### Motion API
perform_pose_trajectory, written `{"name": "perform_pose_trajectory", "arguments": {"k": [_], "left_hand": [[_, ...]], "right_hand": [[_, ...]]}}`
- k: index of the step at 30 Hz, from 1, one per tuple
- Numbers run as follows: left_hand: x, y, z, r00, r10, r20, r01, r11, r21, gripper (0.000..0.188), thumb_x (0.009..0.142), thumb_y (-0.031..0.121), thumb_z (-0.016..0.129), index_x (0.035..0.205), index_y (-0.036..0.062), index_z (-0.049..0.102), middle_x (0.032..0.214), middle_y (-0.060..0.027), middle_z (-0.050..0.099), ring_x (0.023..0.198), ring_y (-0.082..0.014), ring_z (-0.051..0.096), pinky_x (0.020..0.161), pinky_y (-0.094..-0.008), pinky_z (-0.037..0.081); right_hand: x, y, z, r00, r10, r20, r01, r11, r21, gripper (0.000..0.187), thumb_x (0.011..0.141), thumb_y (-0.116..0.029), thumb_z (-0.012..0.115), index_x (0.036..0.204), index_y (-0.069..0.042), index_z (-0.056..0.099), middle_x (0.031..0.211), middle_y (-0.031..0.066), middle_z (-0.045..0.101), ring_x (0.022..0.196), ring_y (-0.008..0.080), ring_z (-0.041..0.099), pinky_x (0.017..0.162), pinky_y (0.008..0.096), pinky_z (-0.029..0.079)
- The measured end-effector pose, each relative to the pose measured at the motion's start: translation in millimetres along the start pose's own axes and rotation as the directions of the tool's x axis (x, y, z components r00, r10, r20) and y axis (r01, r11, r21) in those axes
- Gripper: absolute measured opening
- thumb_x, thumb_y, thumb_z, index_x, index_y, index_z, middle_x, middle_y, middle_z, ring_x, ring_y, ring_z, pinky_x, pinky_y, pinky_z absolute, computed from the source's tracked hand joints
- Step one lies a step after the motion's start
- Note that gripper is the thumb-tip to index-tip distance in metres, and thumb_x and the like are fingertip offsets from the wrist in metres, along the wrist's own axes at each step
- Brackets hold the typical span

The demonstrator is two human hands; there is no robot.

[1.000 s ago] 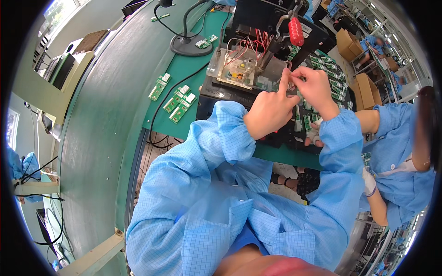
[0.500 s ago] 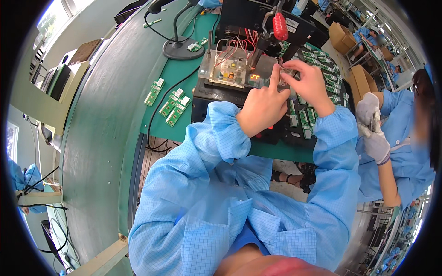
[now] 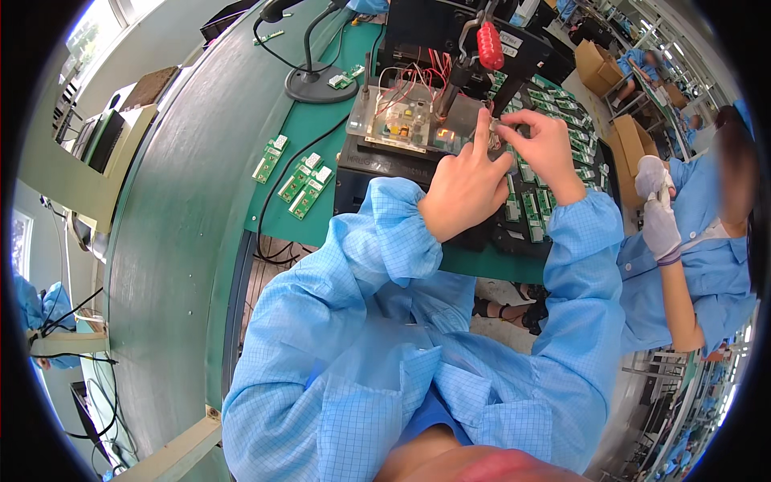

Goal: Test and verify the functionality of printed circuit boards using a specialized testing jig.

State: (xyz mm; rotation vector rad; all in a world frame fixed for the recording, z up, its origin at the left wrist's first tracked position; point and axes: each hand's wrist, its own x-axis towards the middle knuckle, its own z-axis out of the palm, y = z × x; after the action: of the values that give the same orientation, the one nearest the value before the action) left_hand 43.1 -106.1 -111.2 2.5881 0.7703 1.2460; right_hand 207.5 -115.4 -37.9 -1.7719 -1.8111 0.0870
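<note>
My left hand (image 3: pixel 466 193) lies over the front right part of a test fixture (image 3: pixel 377 161), its index finger stretched forward and the other fingers bent. I see nothing held in it. Beside that fingertip, my right hand (image 3: pixel 548 153) pinches with thumb and index finger at a small pale, wire-like piece, too small to make out. Under the fixture's clear cover (image 3: pixel 361 120) sit a circuit board with yellow parts and a glowing orange display (image 3: pixel 446 136). Red and white wires (image 3: pixel 405 80) run behind it. A toggle clamp with a red handle (image 3: pixel 489 46) rises above.
Green circuit boards (image 3: pixel 305 186) lie left of the fixture; several more (image 3: pixel 532 213) fill a dark tray on the right. A round black stand base (image 3: pixel 321 87) and a cable are at the back left. At right, a co-worker's gloved hands (image 3: pixel 660 213) are close; cardboard boxes (image 3: pixel 634 149) stand behind.
My left hand has shifted slightly right and its index finger has moved a little. My right fingertips have moved slightly. The co-worker's gloved hands have moved a bit.
</note>
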Motion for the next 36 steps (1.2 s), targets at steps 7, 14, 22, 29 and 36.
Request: {"name": "perform_pose_trajectory", "arguments": {"k": [7,14,22,29,36], "left_hand": [[1,-4,0,0.995,0.013,0.096,-0.025,0.991,0.128,0.022,0.082,0.023,0.069,0.098,0.0081,0.064,0.144,-0.0411,0.038,0.069,-0.0294,0.070,0.057,-0.0384,0.055],[4,-2,-1,0.992,0.058,0.111,-0.089,0.950,0.300,0.014,0.083,0.019,0.064,0.086,0.0062,0.064,0.140,-0.0417,0.045,0.058,-0.0194,0.067,0.054,-0.0312,0.050],[10,5,8,0.977,-0.002,0.214,-0.093,0.898,0.430,0.026,0.081,0.023,0.066,0.099,0.0051,0.062,0.136,-0.0449,0.046,0.056,-0.0229,0.068,0.051,-0.0314,0.052],[10,11,7,0.991,-0.001,0.132,-0.065,0.864,0.499,0.012,0.081,0.016,0.061,0.076,0.0121,0.072,0.136,-0.0366,0.053,0.061,-0.0119,0.067,0.048,-0.0249,0.045],[11,7,13,0.982,0.010,0.188,-0.098,0.879,0.466,0.020,0.082,0.019,0.063,0.092,0.0026,0.063,0.131,-0.0488,0.047,0.061,-0.0214,0.071,0.049,-0.0284,0.050]], "right_hand": [[9,17,16,0.987,-0.161,-0.023,0.162,0.985,0.057,0.011,0.081,-0.015,0.076,0.085,-0.005,0.075,0.073,0.0108,0.072,0.058,0.0216,0.067,0.055,0.0318,0.050],[9,20,19,0.976,-0.211,-0.049,0.214,0.974,0.071,0.008,0.081,-0.012,0.074,0.082,-0.004,0.073,0.071,0.0123,0.070,0.057,0.0255,0.068,0.054,0.0340,0.051],[7,15,20,0.978,-0.200,-0.052,0.200,0.980,0.005,0.006,0.082,-0.012,0.073,0.082,-0.006,0.073,0.073,0.0118,0.071,0.064,0.0295,0.070,0.057,0.0346,0.053],[9,19,18,0.987,-0.161,-0.023,0.163,0.981,0.102,0.005,0.081,-0.011,0.072,0.082,-0.006,0.072,0.075,0.0120,0.071,0.065,0.0304,0.070,0.059,0.0353,0.054],[8,14,17,0.979,-0.198,-0.046,0.200,0.979,0.049,0.005,0.081,-0.011,0.072,0.082,-0.005,0.072,0.075,0.0124,0.071,0.065,0.0305,0.070,0.058,0.0357,0.054]]}}
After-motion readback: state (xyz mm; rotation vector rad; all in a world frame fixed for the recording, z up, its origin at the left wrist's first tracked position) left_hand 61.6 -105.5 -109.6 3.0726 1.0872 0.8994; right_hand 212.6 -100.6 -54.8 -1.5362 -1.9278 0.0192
